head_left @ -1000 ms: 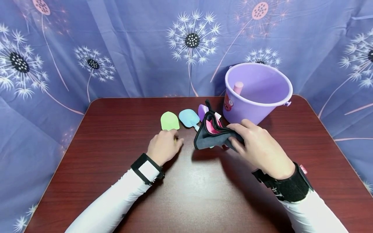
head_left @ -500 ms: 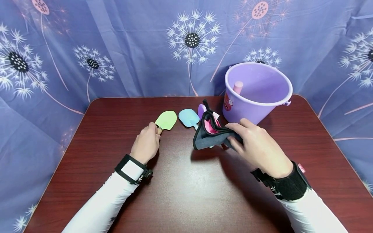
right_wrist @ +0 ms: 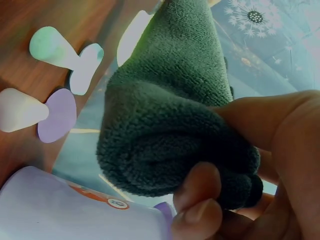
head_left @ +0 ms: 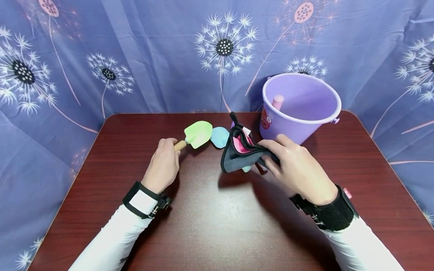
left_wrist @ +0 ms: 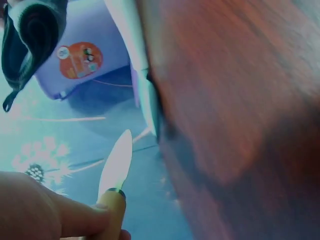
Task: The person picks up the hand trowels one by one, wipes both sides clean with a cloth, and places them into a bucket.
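Note:
My left hand (head_left: pixel 161 165) grips the wooden handle of a small garden trowel (head_left: pixel 198 134) with a light green blade. In the left wrist view the trowel (left_wrist: pixel 114 205) is seen nearly edge-on, thumb along its handle. My right hand (head_left: pixel 298 169) pinches a folded grey cloth (head_left: pixel 241 161) with black trim and a pink inner side, held above the table. Behind the cloth lies a light blue toy shovel (head_left: pixel 220 137), its handle partly hidden. A purple toy shovel (right_wrist: pixel 59 116) with a pale handle shows beside it in the right wrist view.
A purple bucket (head_left: pixel 288 130) stands at the table's back right, with a pink handle end (head_left: pixel 278 101) poking up inside it. The dark red wooden table (head_left: pixel 112 158) ends at a blue dandelion-print curtain (head_left: pixel 162 56).
My left hand has drawn back leftward, bringing the trowel's handle into sight, and its blade has swung up toward the blue shovel. The right hand and cloth have shifted slightly left.

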`<action>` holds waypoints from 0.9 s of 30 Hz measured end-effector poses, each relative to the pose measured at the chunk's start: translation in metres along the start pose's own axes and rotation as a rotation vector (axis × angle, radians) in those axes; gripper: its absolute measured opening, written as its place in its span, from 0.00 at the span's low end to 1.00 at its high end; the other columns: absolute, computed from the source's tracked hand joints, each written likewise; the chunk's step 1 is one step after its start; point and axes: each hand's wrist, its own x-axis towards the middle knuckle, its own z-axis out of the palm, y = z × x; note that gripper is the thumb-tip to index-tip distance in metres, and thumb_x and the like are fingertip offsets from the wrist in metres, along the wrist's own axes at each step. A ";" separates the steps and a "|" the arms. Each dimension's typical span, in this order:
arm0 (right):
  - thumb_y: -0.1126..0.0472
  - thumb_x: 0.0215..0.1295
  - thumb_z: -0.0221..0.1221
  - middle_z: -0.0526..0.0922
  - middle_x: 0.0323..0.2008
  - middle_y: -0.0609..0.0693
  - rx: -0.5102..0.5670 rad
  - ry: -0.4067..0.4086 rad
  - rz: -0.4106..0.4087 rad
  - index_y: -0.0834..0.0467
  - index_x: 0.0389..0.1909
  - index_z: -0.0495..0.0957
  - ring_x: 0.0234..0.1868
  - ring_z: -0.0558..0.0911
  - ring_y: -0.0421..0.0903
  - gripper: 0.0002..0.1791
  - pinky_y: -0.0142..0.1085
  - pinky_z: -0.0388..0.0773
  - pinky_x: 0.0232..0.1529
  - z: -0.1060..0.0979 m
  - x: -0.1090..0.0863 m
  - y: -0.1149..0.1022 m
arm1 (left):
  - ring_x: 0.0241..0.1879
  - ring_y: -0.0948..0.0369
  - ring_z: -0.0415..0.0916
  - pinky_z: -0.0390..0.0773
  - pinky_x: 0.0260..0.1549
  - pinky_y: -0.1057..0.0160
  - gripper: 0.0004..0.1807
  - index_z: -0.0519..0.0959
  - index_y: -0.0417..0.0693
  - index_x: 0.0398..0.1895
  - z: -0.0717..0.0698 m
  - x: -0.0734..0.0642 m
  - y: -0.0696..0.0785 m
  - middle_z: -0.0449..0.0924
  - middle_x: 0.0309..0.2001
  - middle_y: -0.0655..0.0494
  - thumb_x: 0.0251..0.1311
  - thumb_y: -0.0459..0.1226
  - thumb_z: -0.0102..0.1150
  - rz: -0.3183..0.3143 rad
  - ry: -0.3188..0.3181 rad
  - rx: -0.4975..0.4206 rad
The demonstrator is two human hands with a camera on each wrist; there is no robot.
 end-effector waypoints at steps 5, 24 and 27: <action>0.60 0.64 0.60 0.66 0.30 0.44 -0.032 0.073 -0.047 0.53 0.52 0.81 0.20 0.65 0.40 0.15 0.35 0.68 0.21 0.001 0.003 -0.003 | 0.37 0.52 0.74 0.77 0.37 0.54 0.13 0.73 0.35 0.53 -0.006 -0.003 0.012 0.71 0.46 0.42 0.69 0.31 0.54 0.078 0.019 -0.033; 0.60 0.63 0.61 0.69 0.30 0.52 -0.185 0.258 -0.232 0.56 0.56 0.81 0.21 0.68 0.48 0.19 0.42 0.68 0.19 0.003 0.017 -0.021 | 0.39 0.53 0.70 0.73 0.40 0.59 0.13 0.75 0.36 0.52 -0.025 -0.015 0.070 0.74 0.44 0.48 0.67 0.30 0.57 0.374 0.139 0.013; 0.60 0.65 0.60 0.69 0.29 0.52 -0.195 0.277 -0.249 0.56 0.55 0.81 0.20 0.68 0.48 0.17 0.43 0.68 0.18 0.004 0.018 -0.026 | 0.39 0.52 0.69 0.72 0.40 0.59 0.12 0.74 0.34 0.52 -0.025 -0.016 0.077 0.73 0.44 0.47 0.68 0.30 0.54 0.414 0.151 0.019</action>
